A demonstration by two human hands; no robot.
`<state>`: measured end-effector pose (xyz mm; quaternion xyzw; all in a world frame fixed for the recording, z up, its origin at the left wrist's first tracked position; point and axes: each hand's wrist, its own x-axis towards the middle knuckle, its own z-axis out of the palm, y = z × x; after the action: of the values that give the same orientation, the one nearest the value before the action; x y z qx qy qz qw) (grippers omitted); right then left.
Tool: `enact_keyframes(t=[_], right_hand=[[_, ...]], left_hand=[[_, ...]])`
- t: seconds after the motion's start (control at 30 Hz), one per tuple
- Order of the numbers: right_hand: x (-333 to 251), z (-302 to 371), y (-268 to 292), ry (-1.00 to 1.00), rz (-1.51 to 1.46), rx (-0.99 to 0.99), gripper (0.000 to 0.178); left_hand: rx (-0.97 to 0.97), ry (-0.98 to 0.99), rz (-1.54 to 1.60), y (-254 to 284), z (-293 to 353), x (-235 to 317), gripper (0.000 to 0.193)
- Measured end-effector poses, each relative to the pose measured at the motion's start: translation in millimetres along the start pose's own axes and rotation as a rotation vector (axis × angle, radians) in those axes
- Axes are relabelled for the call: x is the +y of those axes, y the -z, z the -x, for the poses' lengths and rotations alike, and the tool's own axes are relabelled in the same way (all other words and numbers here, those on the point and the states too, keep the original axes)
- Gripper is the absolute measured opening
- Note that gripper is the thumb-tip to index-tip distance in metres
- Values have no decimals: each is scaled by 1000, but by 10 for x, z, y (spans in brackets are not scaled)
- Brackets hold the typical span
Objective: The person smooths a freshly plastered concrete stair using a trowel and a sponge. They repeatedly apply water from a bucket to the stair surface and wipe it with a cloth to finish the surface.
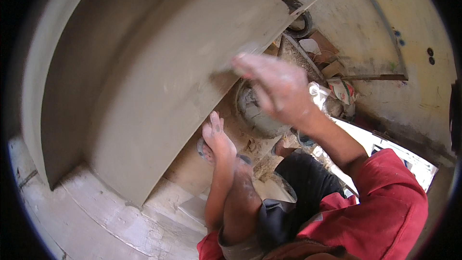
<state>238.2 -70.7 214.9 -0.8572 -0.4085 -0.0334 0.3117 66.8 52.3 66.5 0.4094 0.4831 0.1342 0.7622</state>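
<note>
A broad grey plastered slab (159,77) with a smooth, damp-looking face slopes across the left and middle. Its straight lower edge runs between my two hands. My right hand (284,86), dusted with pale plaster, is raised over that edge and smeared by motion. A whitish blur shows by its fingertips; whether they hold a tool, I cannot make out. My left hand (219,137) is beside the edge, fingers stretched upward and nothing visible in them. Under my right hand stands a round bucket (267,127) of wet grey mortar, partly hidden by it.
A curved grey wall (77,62) rises at the far left above a pale, dusty ledge (110,216). Boards, rubble and a white-and-red bag (342,90) lie against the yellowish wall (423,33) at right. A dark ring-shaped thing (302,25) sits near the slab's far corner.
</note>
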Motion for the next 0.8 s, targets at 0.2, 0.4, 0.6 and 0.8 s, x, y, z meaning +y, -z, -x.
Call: enact_keyframes(t=[0.2, 0.4, 0.6, 0.8], right_hand=[[1142, 12, -157, 34, 530, 282, 50], [429, 478, -368, 143, 316, 186, 47], [732, -19, 157, -260, 402, 201, 24], [498, -425, -316, -386, 562, -14, 18]], left_hand=[[-24, 2, -15, -226, 22, 15, 65], [11, -30, -36, -215, 26, 17, 60], [2, -42, 3, -131, -26, -63, 55], [-15, -43, -10, -132, -30, 17, 52]])
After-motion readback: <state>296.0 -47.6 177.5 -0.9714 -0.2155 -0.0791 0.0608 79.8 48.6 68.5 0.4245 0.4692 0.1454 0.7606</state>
